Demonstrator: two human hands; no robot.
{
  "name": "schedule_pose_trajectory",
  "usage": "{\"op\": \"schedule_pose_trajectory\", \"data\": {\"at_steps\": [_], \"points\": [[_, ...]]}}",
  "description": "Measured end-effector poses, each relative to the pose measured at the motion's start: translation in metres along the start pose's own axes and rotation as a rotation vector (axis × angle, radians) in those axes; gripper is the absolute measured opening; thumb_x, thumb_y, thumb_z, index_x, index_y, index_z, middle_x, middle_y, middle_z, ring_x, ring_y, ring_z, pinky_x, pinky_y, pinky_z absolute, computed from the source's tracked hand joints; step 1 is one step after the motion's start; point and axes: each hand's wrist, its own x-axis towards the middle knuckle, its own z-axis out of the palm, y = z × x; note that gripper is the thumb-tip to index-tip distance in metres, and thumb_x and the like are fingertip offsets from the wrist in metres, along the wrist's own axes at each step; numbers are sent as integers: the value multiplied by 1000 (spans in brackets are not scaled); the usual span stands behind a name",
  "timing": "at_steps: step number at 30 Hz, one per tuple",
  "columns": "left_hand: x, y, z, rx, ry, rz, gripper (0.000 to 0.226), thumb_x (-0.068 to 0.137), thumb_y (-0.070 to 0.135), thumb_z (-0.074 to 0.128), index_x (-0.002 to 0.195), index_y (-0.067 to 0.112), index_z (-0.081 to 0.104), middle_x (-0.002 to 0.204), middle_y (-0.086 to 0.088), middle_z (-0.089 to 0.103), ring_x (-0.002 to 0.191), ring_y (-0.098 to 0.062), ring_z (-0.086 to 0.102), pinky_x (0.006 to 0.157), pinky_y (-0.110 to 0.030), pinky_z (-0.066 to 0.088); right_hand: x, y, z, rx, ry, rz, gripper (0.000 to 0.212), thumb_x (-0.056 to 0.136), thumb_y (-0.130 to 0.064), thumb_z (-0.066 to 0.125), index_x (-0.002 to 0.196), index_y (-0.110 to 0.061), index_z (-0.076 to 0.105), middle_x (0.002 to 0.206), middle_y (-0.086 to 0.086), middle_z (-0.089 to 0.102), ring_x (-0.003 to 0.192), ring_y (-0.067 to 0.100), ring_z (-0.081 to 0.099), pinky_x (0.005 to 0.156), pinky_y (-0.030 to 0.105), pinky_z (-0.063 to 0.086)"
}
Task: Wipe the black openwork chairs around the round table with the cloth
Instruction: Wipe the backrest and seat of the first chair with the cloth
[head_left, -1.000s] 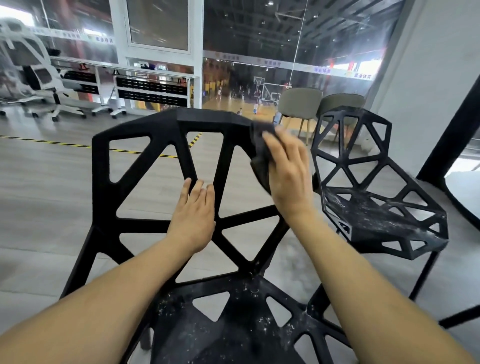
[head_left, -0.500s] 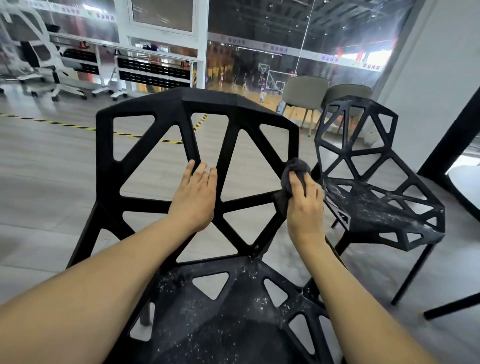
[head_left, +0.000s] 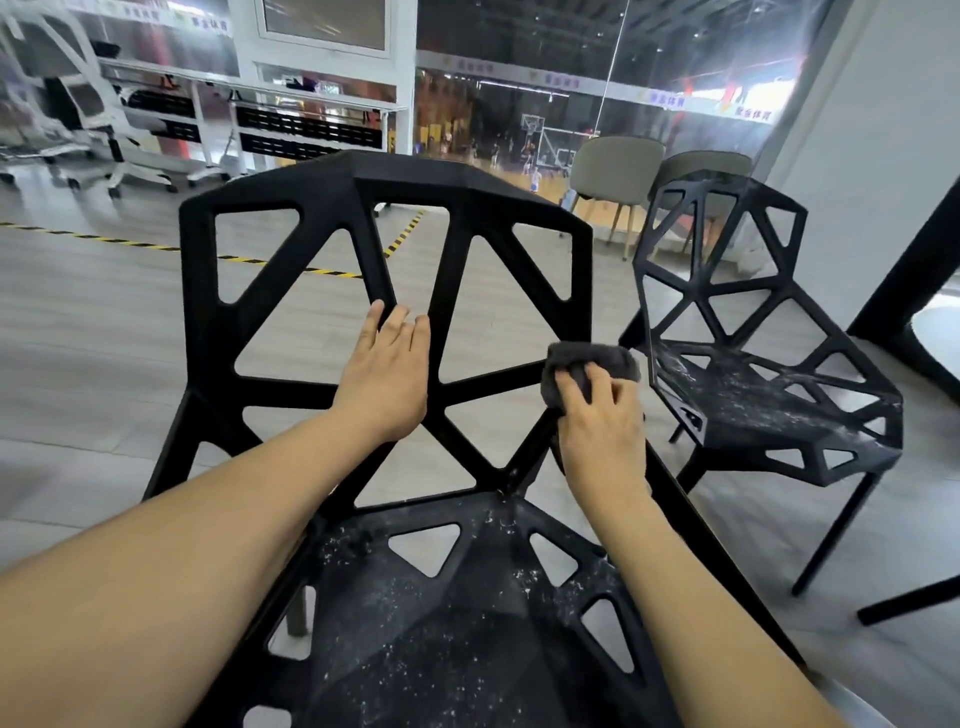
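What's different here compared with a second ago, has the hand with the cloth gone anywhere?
Yes. The right hand, gripping the dark cloth, has slid from the top right corner of the near chair backrest down its right edge to the lower part, near the seat. The left hand stays flat against the backrest's middle struts. The second black chair beside it hasn't been touched, and both seats remain speckled with white dust.

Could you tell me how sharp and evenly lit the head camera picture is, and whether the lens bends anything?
Head view: the near chair, cloth and both hands are sharp; the glass behind shows bright, hazy reflections; the second chair leans from wide-angle distortion; light is soft, without hard shadows.
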Motion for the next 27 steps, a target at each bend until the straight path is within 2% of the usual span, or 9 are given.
{"op": "schedule_pose_trajectory", "data": {"at_steps": [2, 6, 8, 10, 12, 15, 19, 24, 27], "points": [[-1, -1, 0, -17, -7, -2, 80, 95, 29, 50, 155, -2, 7, 159, -15, 22, 153, -28, -2, 124, -46, -10, -1, 2, -10, 43, 12, 20, 31, 80, -5, 62, 110, -11, 67, 109, 14, 59, 88, 34, 49, 75, 46, 48], [-1, -1, 0, -9, -21, -3, 79, 95, 28, 48, 154, -4, 7, 158, -16, 21, 153, -30, -3, 124, -47, -11, 28, 19, -44, 122, 113, 222, 36, 92, -19, 55, 127, -15, 60, 114, 15, 56, 100, 37, 48, 87, 49, 43], [-1, 2, -1, -6, -34, -18, 79, 95, 27, 49, 154, -4, 7, 159, -16, 21, 153, -30, -3, 124, -47, -11, 37, 24, -42, 43, -44, 257, 38, 96, -29, 53, 133, -19, 55, 120, 15, 55, 106, 39, 49, 87, 50, 43], [-1, 3, -4, -9, -51, -22, 79, 94, 27, 49, 154, -4, 7, 159, -16, 21, 153, -29, -3, 124, -47, -11, 34, 25, -28, 61, -359, 255, 45, 103, -34, 46, 143, -16, 41, 129, 20, 51, 114, 43, 51, 87, 50, 45], [-1, 3, -5, 3, -42, -20, 79, 95, 28, 48, 155, -4, 7, 160, -16, 20, 154, -29, -4, 124, -46, -11, 28, 27, -14, 139, -466, 283, 41, 107, -34, 39, 141, -12, 36, 126, 21, 51, 107, 44, 56, 76, 44, 43], [-9, 6, -8, -8, -31, -8, 77, 97, 28, 44, 156, -3, 6, 163, -17, 16, 154, -29, -5, 125, -44, -7, 29, 26, -10, 109, -404, 336, 33, 108, -35, 34, 126, -9, 42, 116, 20, 55, 95, 43, 60, 66, 41, 38], [-42, 10, -5, -171, -39, -19, 68, 99, 21, 43, 158, 8, 13, 165, -10, 16, 154, -28, 1, 126, -39, 4, 30, 22, -4, 152, -317, 422, 32, 107, -40, 33, 111, -11, 46, 107, 19, 60, 91, 42, 61, 64, 41, 38], [-117, -20, 2, -133, -70, -39, 46, 94, 16, 51, 140, 13, 50, 160, -14, 31, 152, -33, 16, 122, -43, 19, 38, 18, -10, 161, -345, 635, 48, 107, -48, 25, 113, -8, 51, 112, 24, 63, 105, 45, 60, 73, 45, 39], [-156, -47, -3, -52, 16, -95, 42, 84, 9, 63, 126, 6, 61, 148, -22, 45, 144, -43, 33, 117, -54, 31, 39, 13, -17, 228, -296, 755, 47, 108, -47, 25, 116, -8, 50, 114, 25, 62, 107, 45, 59, 73, 44, 36]]}}
